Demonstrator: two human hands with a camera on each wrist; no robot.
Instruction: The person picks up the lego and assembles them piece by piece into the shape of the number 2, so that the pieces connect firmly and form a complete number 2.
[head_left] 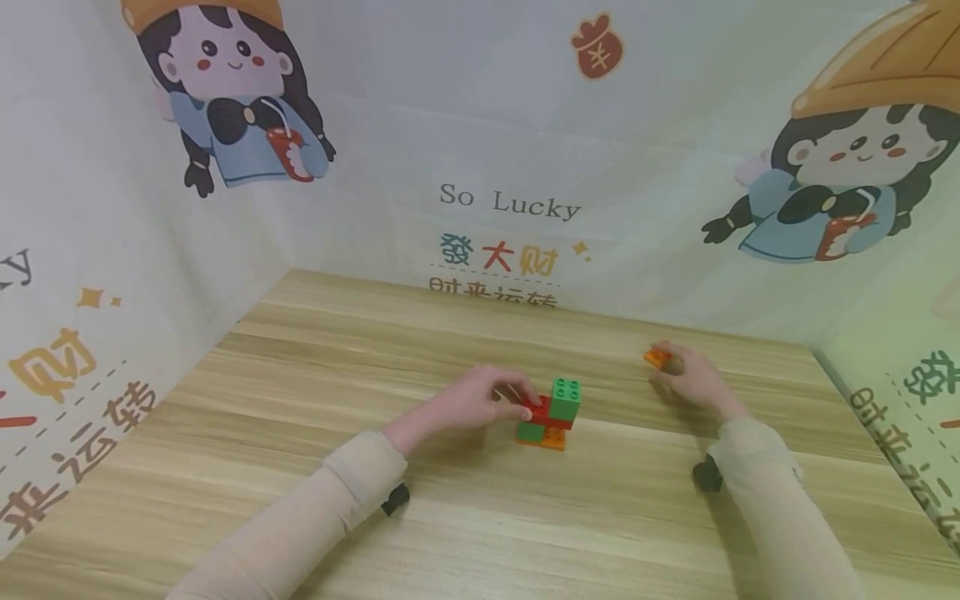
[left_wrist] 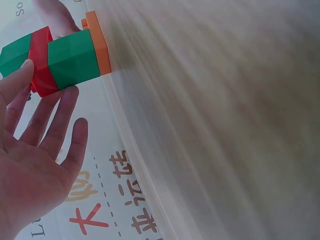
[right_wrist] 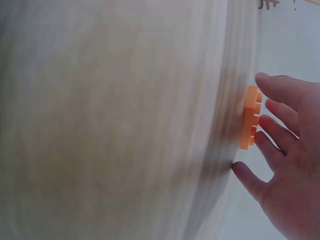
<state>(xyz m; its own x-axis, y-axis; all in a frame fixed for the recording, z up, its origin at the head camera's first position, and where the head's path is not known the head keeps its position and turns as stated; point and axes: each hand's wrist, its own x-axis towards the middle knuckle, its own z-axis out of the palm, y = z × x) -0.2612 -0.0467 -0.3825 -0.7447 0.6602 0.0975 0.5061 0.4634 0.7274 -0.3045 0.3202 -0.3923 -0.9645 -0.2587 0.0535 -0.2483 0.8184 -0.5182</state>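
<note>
A small stack of toy building bricks stands mid-table. Its orange base plate (head_left: pixel 556 444) carries a lower green brick (left_wrist: pixel 74 59), then a red brick (left_wrist: pixel 41 62), with an upper green brick (head_left: pixel 565 400) on the right part of the red one. My left hand (head_left: pixel 480 400) pinches the red brick between thumb and fingers; its other fingers spread beside the stack. Further back and right, a separate orange brick (right_wrist: pixel 248 120) lies low at the tabletop, studs toward the palm. Around it, my right hand (head_left: pixel 690 377) holds its fingers spread and loosely bent, fingertips close to the studs.
The wood-grain table (head_left: pixel 300 375) reaches back to a printed white cloth (head_left: pixel 375 167) that hangs behind it and along both sides. Black devices (head_left: pixel 707 473) sit under both wrists.
</note>
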